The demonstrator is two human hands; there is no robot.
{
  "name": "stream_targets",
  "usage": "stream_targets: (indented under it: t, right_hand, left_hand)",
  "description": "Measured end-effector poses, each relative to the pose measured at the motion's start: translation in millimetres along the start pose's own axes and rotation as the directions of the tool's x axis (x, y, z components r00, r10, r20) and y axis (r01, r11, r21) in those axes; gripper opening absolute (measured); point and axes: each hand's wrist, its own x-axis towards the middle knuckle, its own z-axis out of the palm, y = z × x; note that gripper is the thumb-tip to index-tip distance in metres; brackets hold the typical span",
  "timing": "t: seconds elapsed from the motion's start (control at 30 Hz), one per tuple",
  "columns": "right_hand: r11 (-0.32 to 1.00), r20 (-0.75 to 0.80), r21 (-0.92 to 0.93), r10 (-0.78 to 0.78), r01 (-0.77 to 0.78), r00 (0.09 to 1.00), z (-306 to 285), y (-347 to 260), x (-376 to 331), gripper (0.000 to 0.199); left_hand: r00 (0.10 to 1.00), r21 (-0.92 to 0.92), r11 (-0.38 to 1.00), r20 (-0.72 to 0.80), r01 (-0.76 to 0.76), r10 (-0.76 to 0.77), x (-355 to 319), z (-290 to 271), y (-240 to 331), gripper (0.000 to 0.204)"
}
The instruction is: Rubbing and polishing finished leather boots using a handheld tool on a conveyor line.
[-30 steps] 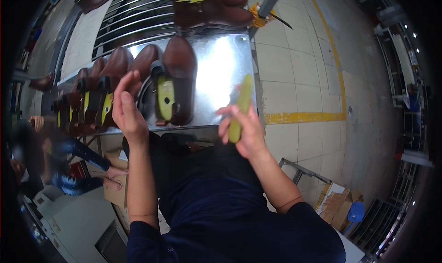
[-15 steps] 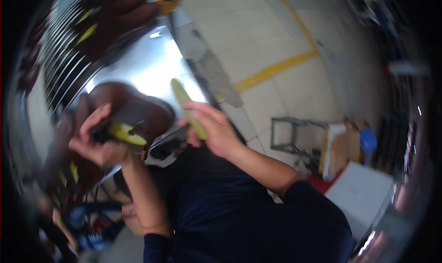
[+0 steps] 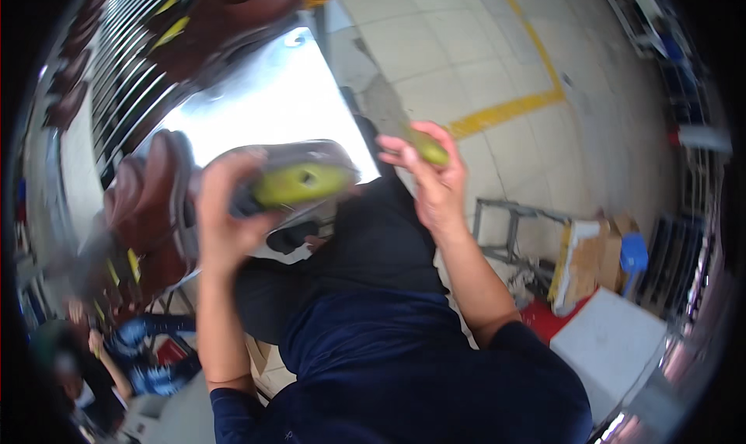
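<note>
The left hand (image 3: 224, 220) has its fingers clamped on one end of a blurry shoe (image 3: 339, 156), over the near edge of the desk (image 3: 268, 94). I think it grips the end so the green part (image 3: 281, 186) is not covered. The right hand (image 3: 435, 189) pinches a green stick (image 3: 432, 151) between thumb and fingers, well apart from the shoe, maybe for a light, easy hold. More shoes (image 3: 159, 181) sit close together at the left, perhaps to save room.
</note>
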Motion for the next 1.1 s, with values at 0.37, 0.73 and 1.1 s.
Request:
stream_targets:
  t: [0.37, 0.73, 1.1]
  right_hand:
    - [0.833, 0.225, -0.433, -0.27, 0.344, 0.936, 27, 28, 35, 0.019]
    - [0.975, 0.514, 0.088, 0.132, -0.205, 0.847, 151, 48, 56, 0.059]
    - [0.903, 0.614, 0.151, 0.233, -0.402, 0.754, 222, 53, 46, 0.025]
  left_hand:
    - [0.597, 0.361, 0.789, -0.802, 0.497, -0.009, -183, 27, -2, 0.081]
    - [0.817, 0.084, 0.977, -0.565, 0.198, -0.117, -204, 8, -20, 0.07]
    - [0.875, 0.045, 0.992, -0.476, 0.121, -0.085, -218, 6, -36, 0.029]
